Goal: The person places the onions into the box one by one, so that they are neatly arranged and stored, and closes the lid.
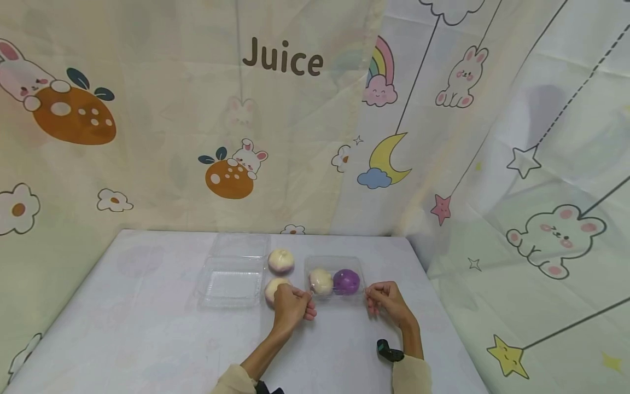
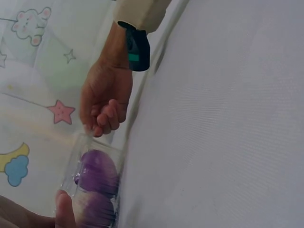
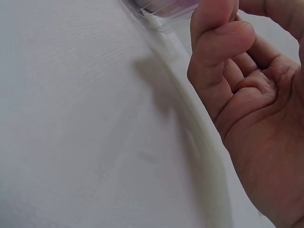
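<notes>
A clear plastic clamshell box sits toward the back of the table, its lid seemingly down. Inside it are a cream round item and a purple round item, side by side; their kind is unclear. My left hand pinches the box's near left corner, and its thumb shows against the box in the left wrist view. At the near right corner, my right hand pinches the box edge between thumb and finger, its other fingers curled. The right wrist view catches only a bit of the box.
Left of the hands lies another clear clamshell, opened flat. Between the two boxes are two cream round items, a rear one and a front one partly behind the left hand. Printed fabric hangs behind the white table.
</notes>
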Demonstrator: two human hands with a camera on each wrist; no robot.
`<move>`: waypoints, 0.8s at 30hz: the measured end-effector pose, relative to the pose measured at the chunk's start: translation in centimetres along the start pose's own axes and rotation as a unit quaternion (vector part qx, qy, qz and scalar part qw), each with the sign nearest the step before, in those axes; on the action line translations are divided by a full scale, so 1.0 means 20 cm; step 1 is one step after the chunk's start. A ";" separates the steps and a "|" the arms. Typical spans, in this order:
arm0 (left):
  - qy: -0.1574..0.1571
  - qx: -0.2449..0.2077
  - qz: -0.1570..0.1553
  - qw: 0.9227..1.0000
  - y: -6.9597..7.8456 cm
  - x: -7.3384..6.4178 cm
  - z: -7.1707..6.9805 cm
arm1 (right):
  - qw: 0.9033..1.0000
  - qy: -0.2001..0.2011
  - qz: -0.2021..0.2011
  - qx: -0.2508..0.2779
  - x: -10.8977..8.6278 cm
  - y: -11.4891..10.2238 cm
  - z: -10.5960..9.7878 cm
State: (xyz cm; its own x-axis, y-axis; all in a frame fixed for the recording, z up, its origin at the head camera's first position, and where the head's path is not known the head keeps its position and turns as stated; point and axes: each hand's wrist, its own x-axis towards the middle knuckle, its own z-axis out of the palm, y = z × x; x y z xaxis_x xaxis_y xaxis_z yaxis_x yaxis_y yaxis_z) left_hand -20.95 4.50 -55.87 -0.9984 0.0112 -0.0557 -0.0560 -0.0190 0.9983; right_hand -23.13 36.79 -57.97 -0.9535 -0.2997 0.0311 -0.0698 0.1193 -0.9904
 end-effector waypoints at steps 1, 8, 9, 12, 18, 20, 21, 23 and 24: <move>0.003 0.005 0.001 1.000 0.00 0.00 0.00 | 1.000 0.003 0.002 -0.001 0.00 0.00 0.00; 0.018 0.022 0.003 1.000 0.04 0.03 0.03 | 1.000 0.027 0.012 -0.008 0.02 0.00 0.01; 0.019 0.023 0.001 1.000 0.04 0.04 0.03 | 0.999 0.031 0.015 -0.009 0.02 0.00 0.01; 0.024 0.025 -0.003 0.999 0.05 0.06 0.04 | 0.999 0.042 0.020 -0.013 0.03 -0.01 0.01; 0.039 0.023 0.006 0.999 0.06 0.08 0.05 | 0.998 0.059 0.025 -0.019 0.06 -0.02 0.02; 0.044 0.023 0.009 0.999 0.06 0.09 0.06 | 0.997 0.064 0.028 -0.019 0.07 -0.02 0.02; 0.045 0.022 0.011 0.999 0.06 0.09 0.06 | 0.997 0.066 0.029 -0.017 0.07 -0.02 0.02; 0.048 0.020 0.015 0.999 0.05 0.10 0.06 | 0.997 0.069 0.031 -0.015 0.07 -0.01 0.02; 0.049 0.018 0.015 0.999 0.05 0.10 0.06 | 0.997 0.072 0.033 -0.014 0.08 -0.01 0.02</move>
State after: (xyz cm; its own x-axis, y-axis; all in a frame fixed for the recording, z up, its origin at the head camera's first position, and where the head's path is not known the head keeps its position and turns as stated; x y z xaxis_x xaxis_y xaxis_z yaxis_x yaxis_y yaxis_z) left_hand -22.96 5.72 -54.87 -0.9959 -0.0864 -0.0260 -0.0276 0.0174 0.9995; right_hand -24.42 35.87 -57.72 -0.9884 -0.1513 -0.0130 -0.0116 0.1606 -0.9869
